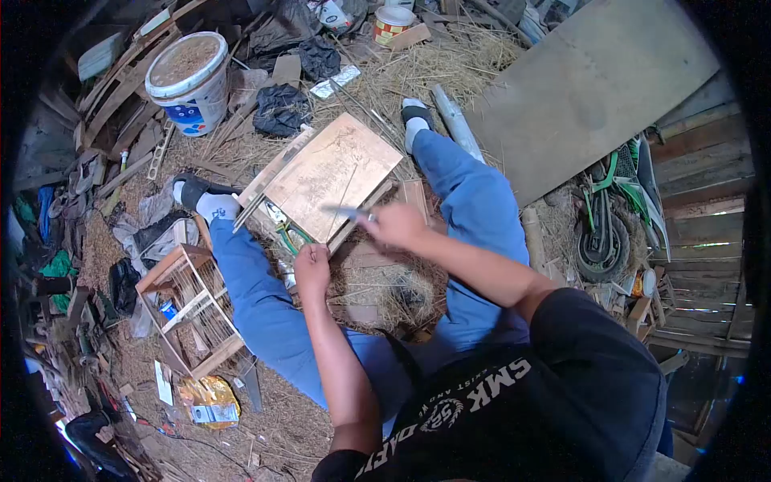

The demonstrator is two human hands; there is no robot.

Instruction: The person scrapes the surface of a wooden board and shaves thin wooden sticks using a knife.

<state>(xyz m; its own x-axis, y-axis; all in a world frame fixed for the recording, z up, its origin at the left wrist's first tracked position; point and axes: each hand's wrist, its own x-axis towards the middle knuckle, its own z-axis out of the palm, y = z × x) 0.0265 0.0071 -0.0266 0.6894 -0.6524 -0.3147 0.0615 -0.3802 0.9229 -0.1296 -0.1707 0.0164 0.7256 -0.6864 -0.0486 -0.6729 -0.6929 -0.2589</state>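
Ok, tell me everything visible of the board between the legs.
The board is pale, rectangular and wood-like, its top speckled dark. It lies between the legs, turned askew. A thin strip slants across it. The left hand is at its near corner; the right hand holds a blurred knife over it, contact unclear.

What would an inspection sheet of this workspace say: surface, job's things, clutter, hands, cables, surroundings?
Surface: pale wooden board, marked, between the person's legs.
Job's things: thin strip on the board; blurred blade-like tool; green-handled tool beside the left hand.
Clutter: straw, black plastic bag, wooden frame.
Hands: left hand at the board's near edge, grip unclear; right hand holds the blade-like tool.
Cables: possibly one, lower left; unclear.
Surroundings: large bucket, motorbike wheel, plank wall.
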